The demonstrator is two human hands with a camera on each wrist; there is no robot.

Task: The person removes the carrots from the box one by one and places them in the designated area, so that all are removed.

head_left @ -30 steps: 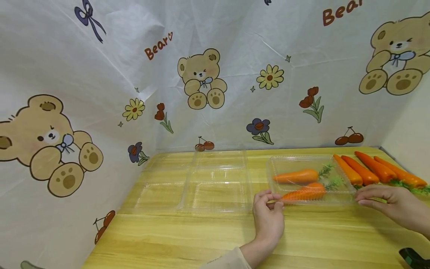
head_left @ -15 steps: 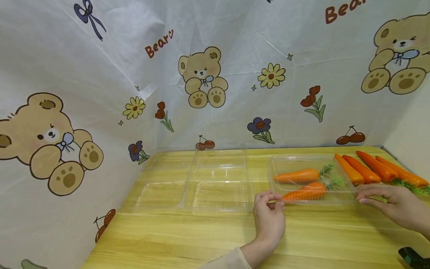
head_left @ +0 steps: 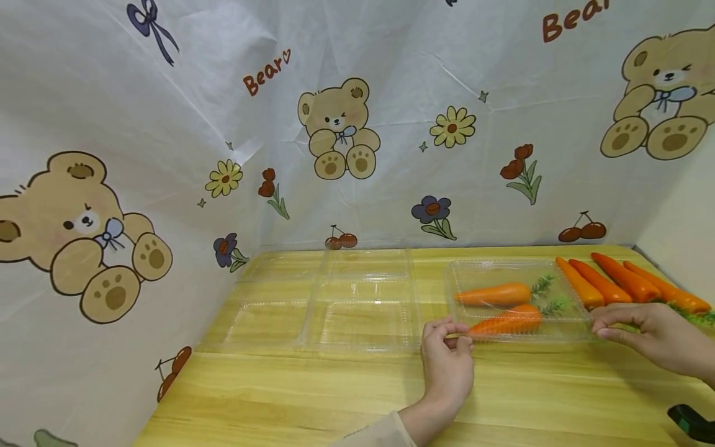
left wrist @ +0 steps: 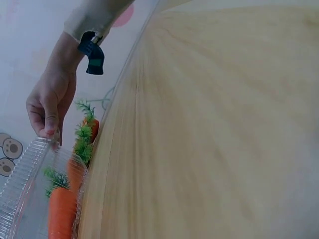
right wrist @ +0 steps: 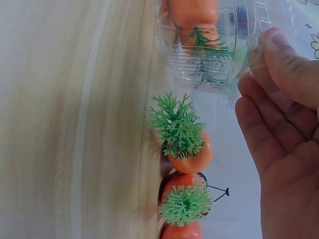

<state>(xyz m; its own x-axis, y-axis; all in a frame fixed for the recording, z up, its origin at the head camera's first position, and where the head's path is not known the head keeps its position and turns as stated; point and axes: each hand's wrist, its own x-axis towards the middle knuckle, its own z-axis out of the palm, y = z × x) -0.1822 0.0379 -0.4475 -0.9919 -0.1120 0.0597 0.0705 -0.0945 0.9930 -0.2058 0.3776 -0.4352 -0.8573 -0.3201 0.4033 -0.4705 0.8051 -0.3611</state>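
Observation:
A clear plastic food container (head_left: 503, 268) stands at the right of the table, its lid lying over two orange carrots (head_left: 494, 293) with green tops. My left hand (head_left: 449, 363) pinches its near left corner between thumb and fingers. At the near right corner, my right hand (head_left: 656, 335) pinches the rim, thumb on top. The right wrist view shows that hand (right wrist: 294, 109) close up, the thin plastic edge (right wrist: 256, 55) between thumb and forefinger. In the left wrist view, my right hand (left wrist: 52, 102) appears at the far end of the container (left wrist: 30, 199); my left hand is outside that view.
Several loose carrots (head_left: 625, 279) lie side by side just right of the container. More clear containers (head_left: 365, 323) stand to the left. A bear-printed sheet (head_left: 391, 124) hangs behind the wooden table (head_left: 313, 397). A dark device (head_left: 692, 423) shows at the lower right.
Both hands keep their hold on the container corners, and the container and carrots stay in place. Only the head view shifts slightly.

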